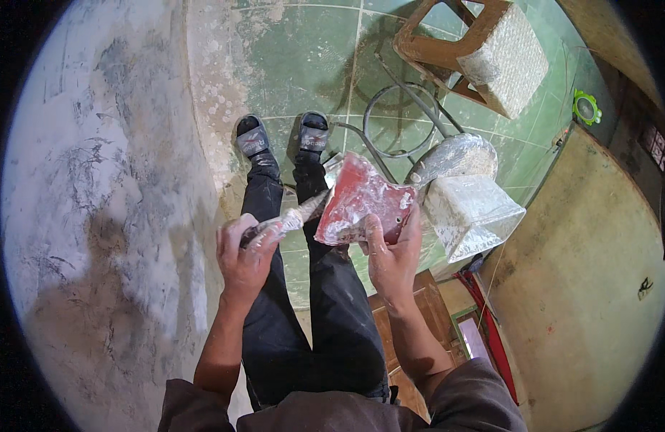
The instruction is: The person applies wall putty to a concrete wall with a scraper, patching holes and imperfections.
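The person in front of me has both hands busy, held a little apart above the dark trousers. The left hand is closed around a putty knife, its handle crusted white, the blade angled up and away to the right. The right hand grips a red plastic sheet at its near right corner, thumb on top. White paste is smeared over that sheet, and a small hole shows near the gripped end. The blade reaches the sheet's left edge; whether they touch, I can't tell.

To the left rises a wall patched in white and grey. Beyond the right hand are a white-caked container and a round-seated stool with tubular metal legs, the container overlapping its seat. Farther off, a brown plastic stool with a pale woven-looking top stands on the green tile floor. Dusty slides cover the person's feet.
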`<state>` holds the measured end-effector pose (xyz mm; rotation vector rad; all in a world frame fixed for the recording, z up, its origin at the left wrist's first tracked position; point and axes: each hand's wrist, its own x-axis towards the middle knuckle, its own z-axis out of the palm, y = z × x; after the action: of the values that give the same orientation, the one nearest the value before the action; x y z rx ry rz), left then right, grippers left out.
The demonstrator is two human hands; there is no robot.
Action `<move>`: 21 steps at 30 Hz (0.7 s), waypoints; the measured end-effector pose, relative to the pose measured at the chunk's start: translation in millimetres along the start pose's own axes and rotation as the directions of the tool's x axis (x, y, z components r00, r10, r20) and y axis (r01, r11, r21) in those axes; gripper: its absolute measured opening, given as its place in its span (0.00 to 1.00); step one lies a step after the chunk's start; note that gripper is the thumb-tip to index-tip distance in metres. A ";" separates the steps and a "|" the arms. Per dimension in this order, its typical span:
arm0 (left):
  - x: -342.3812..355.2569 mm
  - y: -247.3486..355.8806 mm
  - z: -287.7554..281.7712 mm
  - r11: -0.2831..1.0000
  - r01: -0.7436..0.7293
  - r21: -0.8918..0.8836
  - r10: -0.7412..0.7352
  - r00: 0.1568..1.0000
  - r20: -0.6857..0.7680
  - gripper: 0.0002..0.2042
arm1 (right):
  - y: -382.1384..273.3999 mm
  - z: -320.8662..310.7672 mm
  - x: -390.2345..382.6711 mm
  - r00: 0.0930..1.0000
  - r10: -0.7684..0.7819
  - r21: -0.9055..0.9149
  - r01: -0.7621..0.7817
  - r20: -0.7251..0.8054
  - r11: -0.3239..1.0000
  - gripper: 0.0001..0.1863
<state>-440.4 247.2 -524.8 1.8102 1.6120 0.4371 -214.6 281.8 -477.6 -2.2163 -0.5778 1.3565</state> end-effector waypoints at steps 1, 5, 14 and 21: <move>-0.6 -0.8 3.2 0.999 -0.034 -0.006 0.035 0.999 0.014 0.20 | 0.8 1.6 2.8 0.999 -0.020 -0.036 0.022 0.044 0.999 0.24; 4.3 -4.3 8.5 0.998 0.055 -0.013 -0.054 0.995 0.079 0.20 | -16.5 5.4 5.2 0.978 0.118 0.227 -0.156 0.172 0.961 0.24; -27.8 -50.8 84.6 0.848 0.484 -0.217 -0.429 0.866 0.258 0.19 | -20.1 79.5 52.2 0.906 0.089 0.630 -0.356 0.414 0.690 0.22; -62.5 -48.1 120.8 0.857 0.377 -0.352 -0.268 0.908 0.321 0.20 | -13.7 203.3 55.6 0.796 -0.159 0.352 -0.072 0.584 0.933 0.15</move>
<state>-410.0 156.7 -632.9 1.1971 1.4722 0.3297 -375.8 360.5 -589.1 -1.4425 -0.5307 1.9813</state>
